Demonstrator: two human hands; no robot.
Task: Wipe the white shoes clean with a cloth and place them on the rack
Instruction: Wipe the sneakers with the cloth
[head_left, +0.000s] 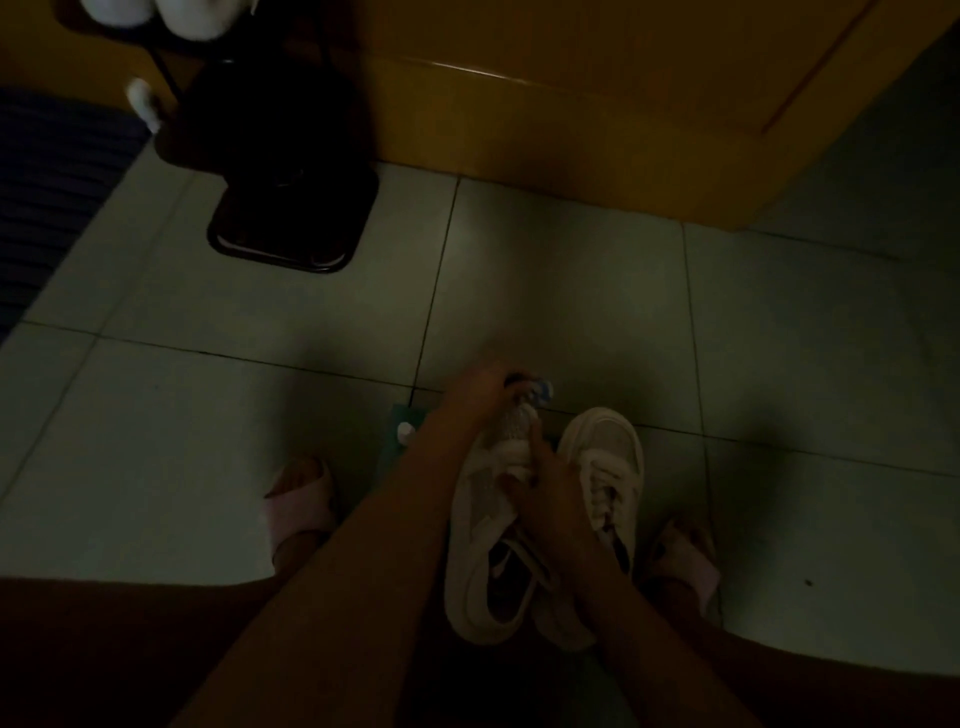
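Note:
Two white shoes lie side by side on the tiled floor between my feet, in dim light. My right hand (545, 499) grips the left shoe (483, 540) over its laces. My left hand (480, 392) is at that shoe's toe and holds a bunched cloth (535, 389) with white and blue in it. The right shoe (608, 467) lies free beside it. A dark metal shoe rack (291, 218) stands at the far left, with white shoes (171, 15) on its upper shelf.
A yellow-brown wooden door or cabinet (597, 114) runs along the back. A dark ribbed mat (47, 171) lies at the left. My feet in pink slippers (298, 506) flank the shoes. A small teal object (402, 423) sits under my left forearm.

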